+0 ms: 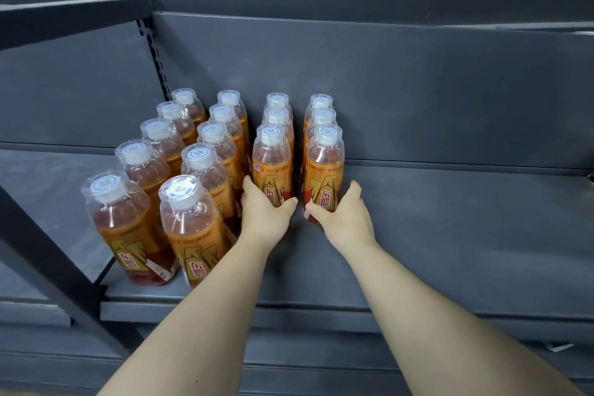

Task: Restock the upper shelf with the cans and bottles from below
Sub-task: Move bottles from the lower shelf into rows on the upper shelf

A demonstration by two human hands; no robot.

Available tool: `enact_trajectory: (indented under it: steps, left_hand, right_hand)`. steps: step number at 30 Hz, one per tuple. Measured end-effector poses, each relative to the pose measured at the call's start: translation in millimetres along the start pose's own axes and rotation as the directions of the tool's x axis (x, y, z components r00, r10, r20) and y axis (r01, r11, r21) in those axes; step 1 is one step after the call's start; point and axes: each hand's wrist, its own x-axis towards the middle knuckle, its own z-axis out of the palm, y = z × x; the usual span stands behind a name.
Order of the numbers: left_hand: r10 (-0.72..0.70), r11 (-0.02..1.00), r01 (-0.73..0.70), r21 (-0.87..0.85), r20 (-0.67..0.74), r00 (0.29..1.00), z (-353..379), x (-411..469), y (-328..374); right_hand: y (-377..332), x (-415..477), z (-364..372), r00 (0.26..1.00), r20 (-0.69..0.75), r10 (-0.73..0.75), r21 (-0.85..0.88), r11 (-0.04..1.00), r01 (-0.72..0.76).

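Several orange-labelled drink bottles with white caps stand in rows on the dark grey shelf (450,235). My left hand (264,210) grips the base of the front bottle of the third row (271,164). My right hand (344,215) grips the base of the front bottle of the fourth row (324,167). Both bottles stand upright on the shelf, with two more bottles behind each. The two left rows reach further forward, ending in a front bottle (189,228) near the shelf edge.
A black slanted upright (54,254) crosses the left side in front of the shelf. The shelf's back panel (418,90) rises behind the bottles. Bare shelf surface stretches to the right of the rows. Another shelf edge (64,16) runs at upper left.
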Motion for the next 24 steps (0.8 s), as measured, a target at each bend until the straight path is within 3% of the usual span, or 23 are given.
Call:
enact_trajectory:
  steps: [7, 11, 16, 19, 24]
  left_hand:
    - [0.007, 0.997, -0.009, 0.082, 0.034, 0.999, -2.4, -41.8, 3.0]
    - [0.051, 0.969, -0.076, 0.237, 0.112, 0.992, -0.5, -73.2, 4.6]
    - [0.136, 0.814, -0.252, 0.523, 0.249, 0.959, -3.5, -114.8, 14.3]
    - [0.183, 0.716, -0.36, 0.599, 0.336, 0.924, -5.6, -138.0, 17.0]
    - [0.195, 0.617, -0.412, 0.67, 0.377, 0.905, -14.6, -167.3, 13.3]
  right_hand:
    - [12.2, -35.3, -23.8, 0.996, 0.085, -0.031, -0.157, 0.987, 0.044]
    - [22.6, -58.0, -35.6, 0.987, 0.148, -0.058, -0.256, 0.962, 0.095]
    - [36.9, -88.4, -52.5, 0.962, 0.225, -0.155, -0.352, 0.908, 0.229]
    - [44.7, -103.6, -61.5, 0.945, 0.26, -0.198, -0.376, 0.881, 0.288]
    - [54.6, -126.9, -71.5, 0.927, 0.293, -0.236, -0.413, 0.843, 0.345]
